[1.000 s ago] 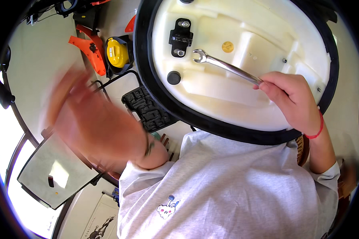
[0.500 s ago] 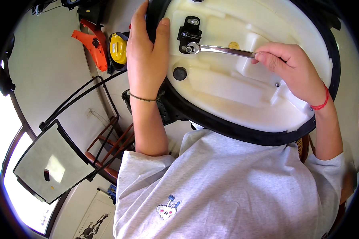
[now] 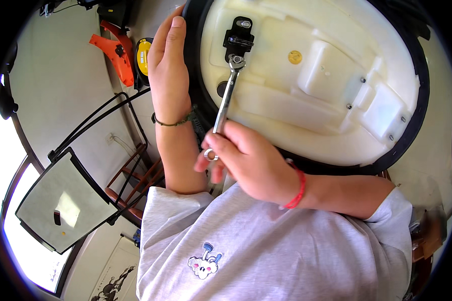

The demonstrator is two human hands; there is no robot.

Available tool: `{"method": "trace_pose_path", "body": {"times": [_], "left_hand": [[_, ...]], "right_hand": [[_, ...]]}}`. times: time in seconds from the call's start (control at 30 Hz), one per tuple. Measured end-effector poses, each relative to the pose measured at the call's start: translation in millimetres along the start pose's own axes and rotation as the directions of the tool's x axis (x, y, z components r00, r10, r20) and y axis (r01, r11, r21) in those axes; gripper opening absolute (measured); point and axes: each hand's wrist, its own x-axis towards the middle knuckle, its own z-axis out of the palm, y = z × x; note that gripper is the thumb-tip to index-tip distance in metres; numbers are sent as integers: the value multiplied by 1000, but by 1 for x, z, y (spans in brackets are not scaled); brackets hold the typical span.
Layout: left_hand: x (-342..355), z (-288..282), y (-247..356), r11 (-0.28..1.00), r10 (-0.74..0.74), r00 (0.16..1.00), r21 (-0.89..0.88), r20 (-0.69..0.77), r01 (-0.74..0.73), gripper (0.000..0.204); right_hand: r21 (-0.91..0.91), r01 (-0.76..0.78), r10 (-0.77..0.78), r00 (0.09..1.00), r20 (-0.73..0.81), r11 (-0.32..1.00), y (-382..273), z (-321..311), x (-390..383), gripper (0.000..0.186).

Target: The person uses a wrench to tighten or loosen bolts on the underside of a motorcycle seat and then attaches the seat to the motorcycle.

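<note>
A large oval white plastic shell with a black rim (image 3: pixel 202 75), resembling a seat's underside, leans in front of me. Bolted near its upper left is a black metal bracket (image 3: pixel 239 36) with a nut at either end. My right hand (image 3: pixel 253 163) grips a chrome combination wrench (image 3: pixel 226 98) close to its ring end. The wrench's open jaw sits around the bracket's lower nut (image 3: pixel 237 60), and its shaft slants down toward me. Against the rim's left side rests my left hand (image 3: pixel 171 75), fingers stretched upward. A round black plug (image 3: pixel 222 89) is partly hidden behind the wrench.
Bolt studs (image 3: pixel 363 80) stick out at the shell's right. Left of my hand are an orange plastic panel (image 3: pixel 114 52) and a yellow-and-black device (image 3: pixel 143 57). A windscreen-like panel (image 3: pixel 65 200) on black tubing stands at lower left, by a wooden rack (image 3: pixel 135 180).
My right hand has swung the wrench from pointing right to pointing down toward me, its jaw still at the lower nut. My left hand has shifted left, its thumb off the shell's inner face.
</note>
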Motion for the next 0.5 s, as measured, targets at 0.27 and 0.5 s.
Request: {"method": "trace_pose_path", "body": {"times": [0.27, 0.5], "left_hand": [[-6, 1, -4, 996, -7, 997, 84, -80, 13, 38], [0, -3, -14, 996, 49, 999, 68, 18, -50, 39]], "right_hand": [[-802, 196, -244, 968, 65, 565, -25, -74, -59, 12], [-873, 130, -368, 928, -60, 470, -69, -117, -61, 18]]}}
